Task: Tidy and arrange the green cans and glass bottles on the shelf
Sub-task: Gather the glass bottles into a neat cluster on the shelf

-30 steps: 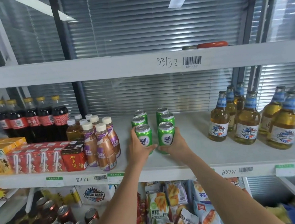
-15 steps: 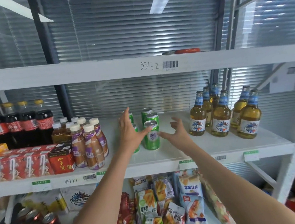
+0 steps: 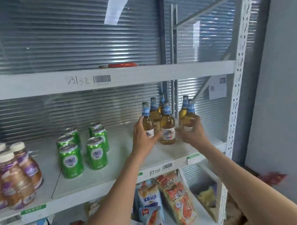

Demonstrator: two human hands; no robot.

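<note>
Head view, hands (image 3: 169,133) cupping glass bottles (image 3: 166,127)

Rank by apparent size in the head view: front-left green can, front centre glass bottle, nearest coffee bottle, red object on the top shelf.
1. Coffee bottle, nearest the camera
2. Green can
3. Glass bottle, farther back, so unsure against the can
4. Red object

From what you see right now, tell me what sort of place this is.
Probably a small shop or stockroom: white metal shelving with barcode labels on its edges, stocked with grouped green cans, glass bottles and snack bags.
</note>
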